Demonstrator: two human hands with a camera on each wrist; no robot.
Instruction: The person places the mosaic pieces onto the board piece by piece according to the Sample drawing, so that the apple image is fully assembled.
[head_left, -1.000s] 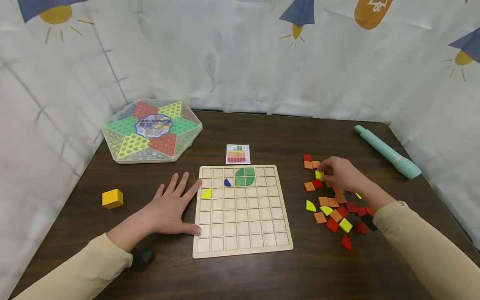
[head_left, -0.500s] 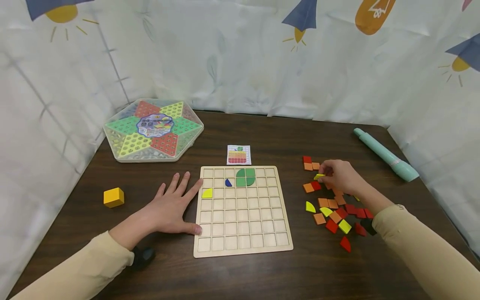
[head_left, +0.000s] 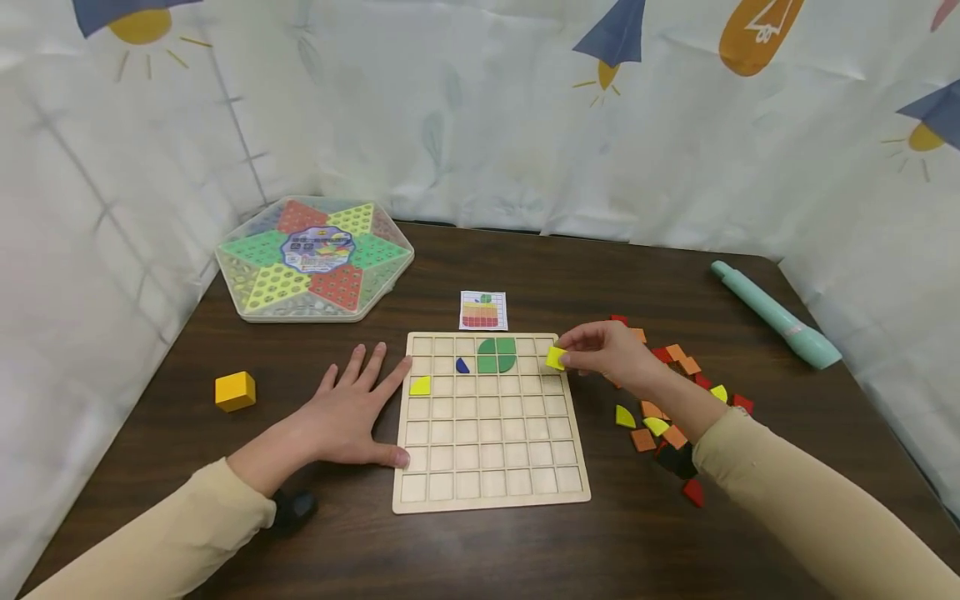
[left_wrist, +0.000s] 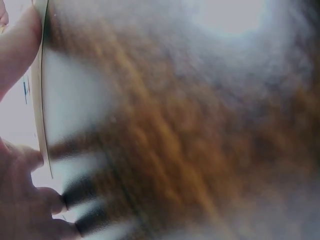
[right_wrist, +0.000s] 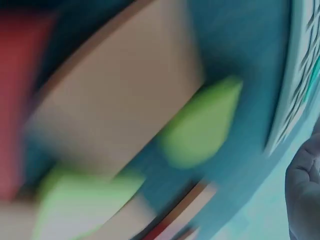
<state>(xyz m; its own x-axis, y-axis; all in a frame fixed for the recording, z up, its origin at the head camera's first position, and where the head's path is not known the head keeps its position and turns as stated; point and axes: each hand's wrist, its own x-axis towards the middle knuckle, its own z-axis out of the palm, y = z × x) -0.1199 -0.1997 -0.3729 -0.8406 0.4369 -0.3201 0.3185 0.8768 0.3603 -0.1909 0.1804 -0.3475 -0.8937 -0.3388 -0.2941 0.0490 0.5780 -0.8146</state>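
Observation:
In the head view my right hand [head_left: 611, 354] pinches a yellow tile [head_left: 556, 358] between thumb and fingers, over the upper right edge of the wooden grid board [head_left: 491, 483]. My left hand [head_left: 341, 425] lies spread on the table, its thumb and index fingertips touching the board's left edge. On the board sit several green tiles [head_left: 487, 364] forming a rounded shape, a small dark blue piece [head_left: 462, 365] and a yellow tile [head_left: 420, 385] near the left side. The left wrist view shows the left fingers [left_wrist: 30, 170] by the board's edge; the right wrist view is blurred.
A small printed pattern card [head_left: 483, 311] lies behind the board. Right of it are scattered loose tiles, such as a yellow quarter-round piece [head_left: 625, 417] and a red piece [head_left: 693, 492]. Around them stand a Chinese checkers box [head_left: 315, 260], a yellow block [head_left: 235, 391] and a mint-green tube [head_left: 776, 315].
My right hand has lifted a yellow tile from the loose pieces and carried it left to the board's upper right edge. The left hand has stayed in place.

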